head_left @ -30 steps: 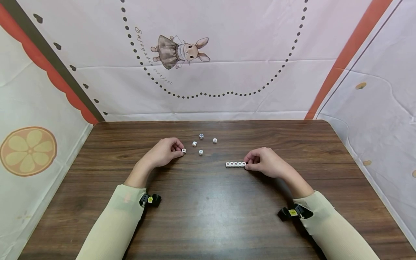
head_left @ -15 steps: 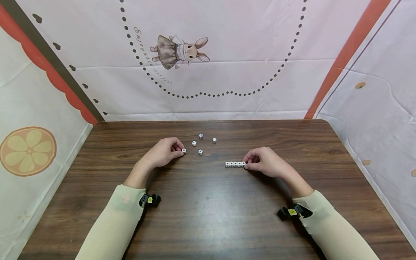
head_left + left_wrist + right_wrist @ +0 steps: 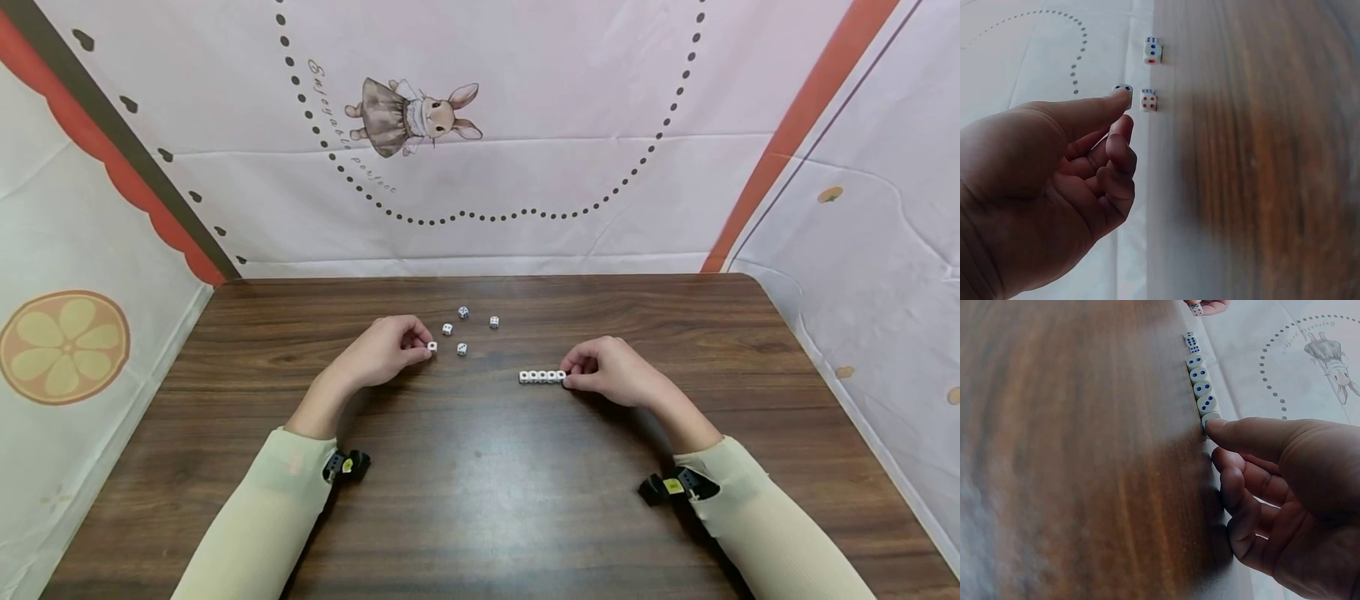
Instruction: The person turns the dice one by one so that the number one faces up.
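Note:
My left hand (image 3: pixel 377 352) pinches a white die (image 3: pixel 432 347) between thumb and fingertips; in the left wrist view this die (image 3: pixel 1124 88) shows blue pips beside the thumb. My right hand (image 3: pixel 617 372) pinches the right end die of a straight row of white dice (image 3: pixel 542 377), each with a single large pip on top. From the right wrist, the thumb covers much of that end die (image 3: pixel 1209 419), and the row's near sides show blue pips. The row's dice stand against one another on the table.
Loose dice lie between the hands on the brown wooden table (image 3: pixel 480 467): one die (image 3: pixel 462 349) near the left hand, another (image 3: pixel 447 330) behind it, a third (image 3: pixel 463 312) farther back and one (image 3: pixel 494 322) to the right. A printed cloth (image 3: pixel 525 167) hangs behind the table.
Over the last half second my left hand has moved slightly right with its die, toward the loose dice. My right hand and the row have stayed in place.

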Motion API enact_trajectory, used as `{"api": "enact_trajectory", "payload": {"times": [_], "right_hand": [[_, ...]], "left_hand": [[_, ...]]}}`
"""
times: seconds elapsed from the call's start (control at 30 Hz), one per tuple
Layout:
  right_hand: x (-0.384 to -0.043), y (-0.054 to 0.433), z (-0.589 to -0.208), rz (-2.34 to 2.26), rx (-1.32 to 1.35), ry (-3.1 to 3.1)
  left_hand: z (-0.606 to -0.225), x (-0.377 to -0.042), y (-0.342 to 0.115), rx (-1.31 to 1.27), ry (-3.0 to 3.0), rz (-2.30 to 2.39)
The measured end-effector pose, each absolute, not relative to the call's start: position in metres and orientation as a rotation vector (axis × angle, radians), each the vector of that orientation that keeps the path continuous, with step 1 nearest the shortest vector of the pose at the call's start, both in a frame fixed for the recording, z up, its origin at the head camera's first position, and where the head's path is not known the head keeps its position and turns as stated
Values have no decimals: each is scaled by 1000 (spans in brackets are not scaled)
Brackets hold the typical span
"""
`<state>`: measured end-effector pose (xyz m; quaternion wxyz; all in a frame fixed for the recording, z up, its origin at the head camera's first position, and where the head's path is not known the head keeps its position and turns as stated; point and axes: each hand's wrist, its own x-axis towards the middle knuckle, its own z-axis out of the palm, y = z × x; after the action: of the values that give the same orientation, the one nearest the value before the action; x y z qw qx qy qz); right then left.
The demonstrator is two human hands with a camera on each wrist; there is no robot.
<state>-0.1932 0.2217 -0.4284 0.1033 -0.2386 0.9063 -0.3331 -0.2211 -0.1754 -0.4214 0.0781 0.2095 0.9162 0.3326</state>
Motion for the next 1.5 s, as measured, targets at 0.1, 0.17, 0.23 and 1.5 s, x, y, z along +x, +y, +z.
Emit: {"api": "enact_trajectory", "payload": {"times": [0.1, 0.17, 0.23, 1.5], "right_hand": [[-193, 221, -428, -985, -706, 2678], [-193, 221, -427, -986, -705, 2679], [-193, 221, -427, -989, -704, 2677], [-194, 223, -429, -982, -710, 2680]], "left_hand": [[-416, -218, -170, 657, 2736, 1002], [-413, -216, -166, 678, 2727, 1010], [-411, -214, -161, 695, 2715, 1018], [-425, -209, -81, 909, 2587, 1010]]}}
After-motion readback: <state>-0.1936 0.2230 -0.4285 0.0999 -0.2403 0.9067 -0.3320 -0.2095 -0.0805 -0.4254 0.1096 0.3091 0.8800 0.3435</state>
